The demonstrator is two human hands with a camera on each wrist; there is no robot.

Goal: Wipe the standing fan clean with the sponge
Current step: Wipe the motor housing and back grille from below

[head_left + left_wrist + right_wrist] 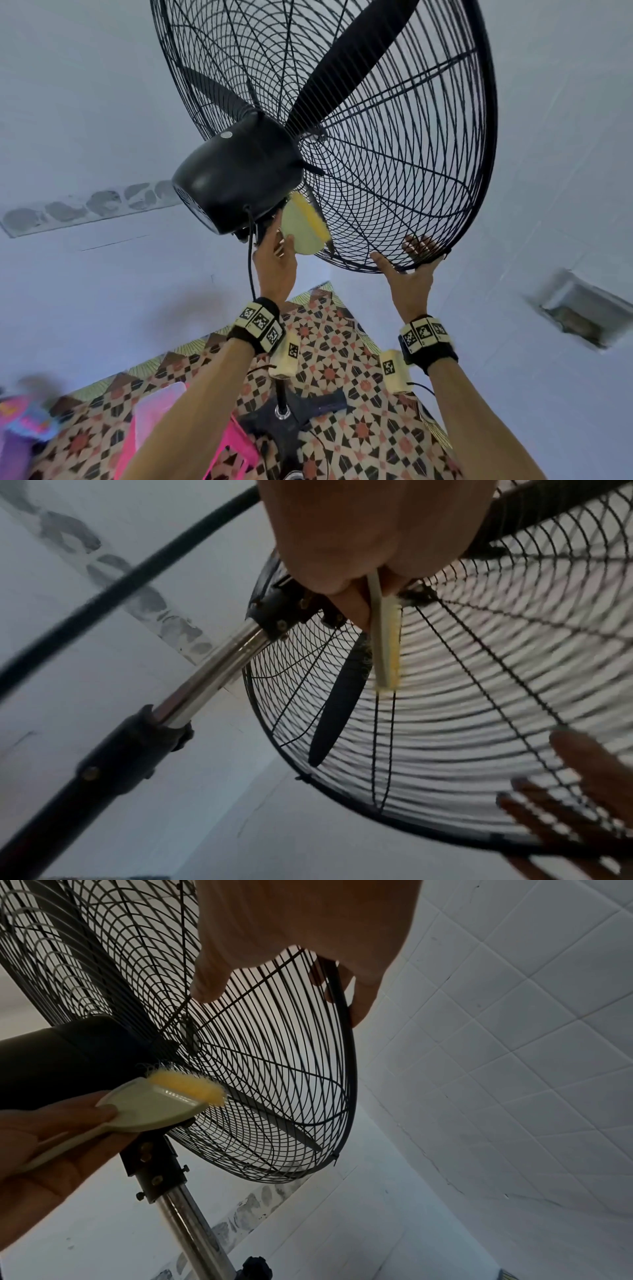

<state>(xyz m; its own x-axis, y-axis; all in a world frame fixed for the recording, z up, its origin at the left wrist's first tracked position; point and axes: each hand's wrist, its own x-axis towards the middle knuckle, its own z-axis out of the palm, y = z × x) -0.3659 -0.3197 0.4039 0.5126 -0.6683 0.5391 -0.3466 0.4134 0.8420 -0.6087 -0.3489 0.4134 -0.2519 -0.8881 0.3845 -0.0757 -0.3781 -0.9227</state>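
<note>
While the left hand [274, 263] grips the cream handle of the sponge [306, 224], its yellow pad lies against the rear grille [394, 192] of the fan [325, 137], just below the black motor housing [236, 174]. Cord [250, 260] hangs from housing, passing left of that hand. Chrome pole [212, 669] runs down from the bracket under the housing. Black blades [349, 65] sit inside the grille, not blurred. Right hand [409, 277] holds the lower grille rim: thumb on the rear side, fingers [419, 245] hooked over the front wires. Patterned floor [342, 359] below; pink stool [219, 452] lower left.
</note>
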